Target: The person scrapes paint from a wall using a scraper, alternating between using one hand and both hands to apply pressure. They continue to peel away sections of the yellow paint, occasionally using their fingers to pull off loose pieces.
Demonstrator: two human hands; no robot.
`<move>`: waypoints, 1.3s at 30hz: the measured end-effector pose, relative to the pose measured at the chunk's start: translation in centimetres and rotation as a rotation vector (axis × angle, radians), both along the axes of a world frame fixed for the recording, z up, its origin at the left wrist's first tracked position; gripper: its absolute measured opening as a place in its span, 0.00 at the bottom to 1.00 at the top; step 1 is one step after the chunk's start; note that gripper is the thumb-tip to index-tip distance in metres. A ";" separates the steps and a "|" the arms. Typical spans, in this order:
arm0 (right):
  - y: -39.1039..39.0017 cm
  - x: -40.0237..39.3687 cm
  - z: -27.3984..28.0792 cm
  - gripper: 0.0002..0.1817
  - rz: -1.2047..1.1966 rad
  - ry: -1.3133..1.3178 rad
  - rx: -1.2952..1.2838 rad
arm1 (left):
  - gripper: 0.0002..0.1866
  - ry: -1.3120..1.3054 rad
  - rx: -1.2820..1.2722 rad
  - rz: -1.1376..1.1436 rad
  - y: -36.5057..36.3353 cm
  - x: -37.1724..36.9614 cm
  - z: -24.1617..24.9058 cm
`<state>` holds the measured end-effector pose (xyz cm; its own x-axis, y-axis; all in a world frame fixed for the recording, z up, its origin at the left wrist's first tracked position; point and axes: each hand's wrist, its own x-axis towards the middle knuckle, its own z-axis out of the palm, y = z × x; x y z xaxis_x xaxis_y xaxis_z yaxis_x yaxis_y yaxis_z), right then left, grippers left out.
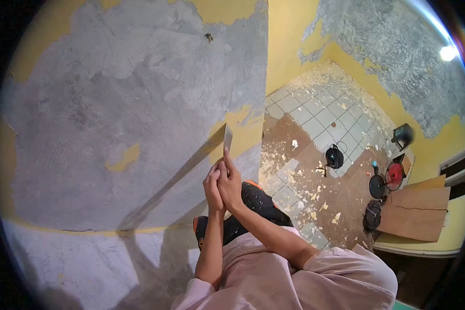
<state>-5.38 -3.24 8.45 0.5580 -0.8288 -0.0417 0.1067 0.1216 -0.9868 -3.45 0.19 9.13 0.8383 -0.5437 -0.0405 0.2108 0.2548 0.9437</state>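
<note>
Both of my hands are closed together around the handle of a scraper (228, 136); the handle is hidden in the fingers. My left hand (212, 189) wraps in from the left side. Pressed against it, my right hand (230, 187) has a finger stretched up along the base of the blade. The metal blade points up at a patch of yellow paint (246, 124) on the wall, its tip overlapping the patch's left edge in this view. Around it the wall (139, 93) is mostly stripped to grey, with another yellow patch (125, 158) to the left.
Paint flakes (315, 199) litter the tiled floor (320, 111) on the right. A black bag (334, 156) lies there. Farther right are a red fan (394, 176), a backpack (371, 215) and a brown board (413, 214). My dark trouser leg (261, 204) is right below my hands.
</note>
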 end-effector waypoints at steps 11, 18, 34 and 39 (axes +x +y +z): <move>6.0 -4.7 0.5 0.23 0.060 0.058 0.097 | 0.26 -0.016 0.126 0.036 6.6 -4.1 0.4; -3.5 2.6 2.5 0.24 -0.211 -0.160 0.159 | 0.19 0.003 -0.044 -0.049 -2.4 2.8 -0.3; 1.9 0.1 -0.2 0.23 0.011 0.012 0.034 | 0.22 -0.039 0.076 0.040 2.3 0.8 -0.6; 2.7 0.1 1.4 0.23 0.015 -0.063 0.147 | 0.21 -0.192 0.195 0.005 3.6 1.7 -0.6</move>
<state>-5.27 -0.52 9.82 0.5756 -0.8078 -0.1271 0.1646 0.2667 -0.9496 -1.71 3.78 8.53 0.8435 -0.5369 0.0158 0.0227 0.0650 0.9976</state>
